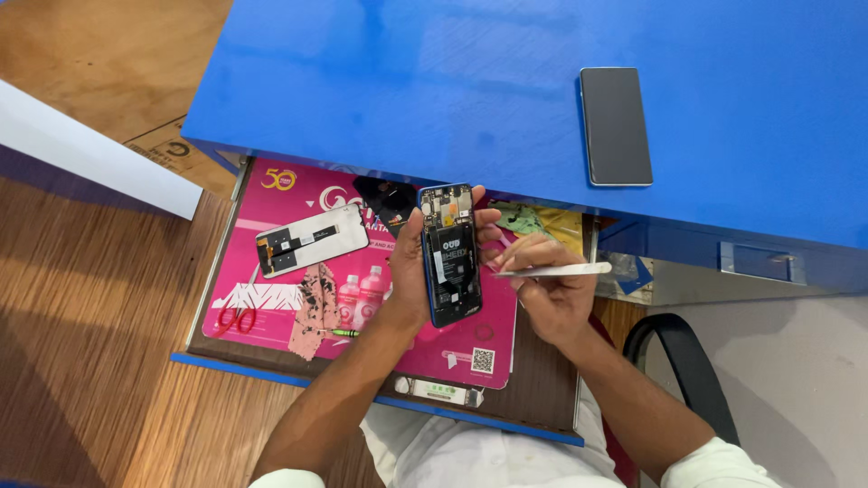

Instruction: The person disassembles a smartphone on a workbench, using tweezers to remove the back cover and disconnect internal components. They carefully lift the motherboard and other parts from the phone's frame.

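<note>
gripping opened phone (450, 253) upright in left hand (411, 271); right hand (547, 289) just beside, pinching tweezers (553, 269).

Opened phone (449, 253) (back removed, upright) beside slim silver tweezers (553, 270).

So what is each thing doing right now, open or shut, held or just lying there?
Opened phone: back cover off, insides showing, held upright in the left hand.
Tweezers: pinched in the right hand, tips pointing at the opened phone.
Drawer: pulled open.
Second phone: screen dark, lying flat on the blue table.
Loose screen panel: lying in the drawer.
</note>
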